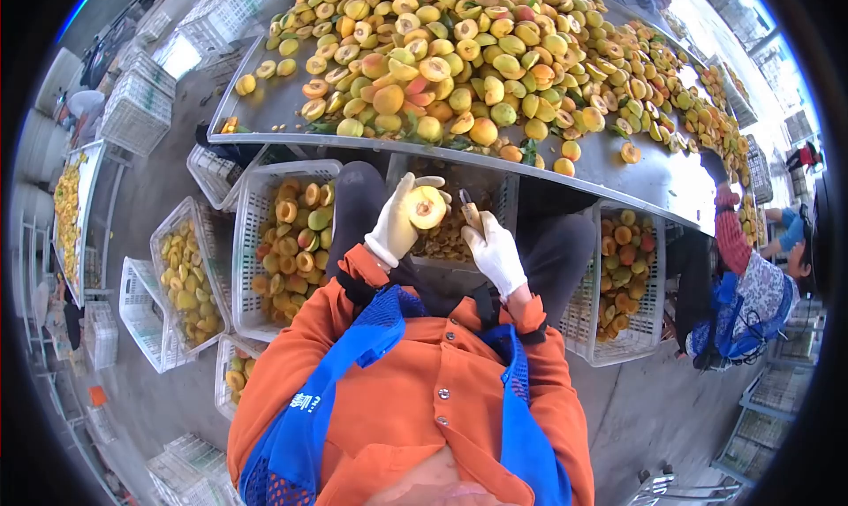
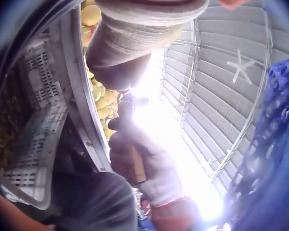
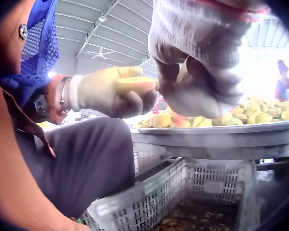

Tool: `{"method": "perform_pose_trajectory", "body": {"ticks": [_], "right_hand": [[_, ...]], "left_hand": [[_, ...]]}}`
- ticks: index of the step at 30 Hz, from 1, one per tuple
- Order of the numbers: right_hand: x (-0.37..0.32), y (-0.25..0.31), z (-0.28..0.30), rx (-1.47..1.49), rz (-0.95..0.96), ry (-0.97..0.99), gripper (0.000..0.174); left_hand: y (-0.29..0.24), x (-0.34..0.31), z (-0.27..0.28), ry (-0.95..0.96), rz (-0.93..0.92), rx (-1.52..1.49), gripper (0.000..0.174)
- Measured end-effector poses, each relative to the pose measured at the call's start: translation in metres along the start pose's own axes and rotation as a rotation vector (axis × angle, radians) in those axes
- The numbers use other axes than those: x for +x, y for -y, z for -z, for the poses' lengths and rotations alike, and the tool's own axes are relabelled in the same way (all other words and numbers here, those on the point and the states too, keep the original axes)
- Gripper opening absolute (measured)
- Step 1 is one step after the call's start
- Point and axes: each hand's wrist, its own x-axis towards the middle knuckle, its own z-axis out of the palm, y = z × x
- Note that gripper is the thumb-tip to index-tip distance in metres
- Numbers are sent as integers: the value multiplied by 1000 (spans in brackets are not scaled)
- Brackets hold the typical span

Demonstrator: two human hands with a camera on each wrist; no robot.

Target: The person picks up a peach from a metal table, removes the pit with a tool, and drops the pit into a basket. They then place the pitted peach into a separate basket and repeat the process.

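Note:
My left hand [image 1: 391, 228], in a pale glove, holds a halved peach [image 1: 427, 207] by its sides. Its cut face is turned up, with a brownish centre. Gloved in white, my right hand [image 1: 499, 259] grips a small pitting tool [image 1: 473, 216] by its wooden handle, its dark metal tip pointing away from me. In the head view a small gap separates tool and peach. The right wrist view shows the peach half [image 3: 135, 86] between left thumb and fingers, while the right hand [image 3: 197, 72] mostly hides the tool.
A metal table [image 1: 265, 109] heaped with halved peaches stands ahead. Between my knees sits a crate [image 3: 135, 207] with brown pits or scraps. White crates of peaches flank me, left [image 1: 243, 276] and right [image 1: 579, 320]. Another person [image 1: 742, 303] works at the right.

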Motion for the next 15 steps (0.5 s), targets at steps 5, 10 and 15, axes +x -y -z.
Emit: {"method": "perform_pose_trajectory", "body": {"ticks": [5,10,15], "right_hand": [[-32,41,-13,-92,191,-2,25],[-35,57,-17,-255,182,22,25],[-37,61,-14,-377,207,-12,25]], "left_hand": [[8,-11,-6,-202,-138,100,51],[-1,-25,-38,-299,-265,146,46],[0,-30,-46,-301,-294,155,43]]}}
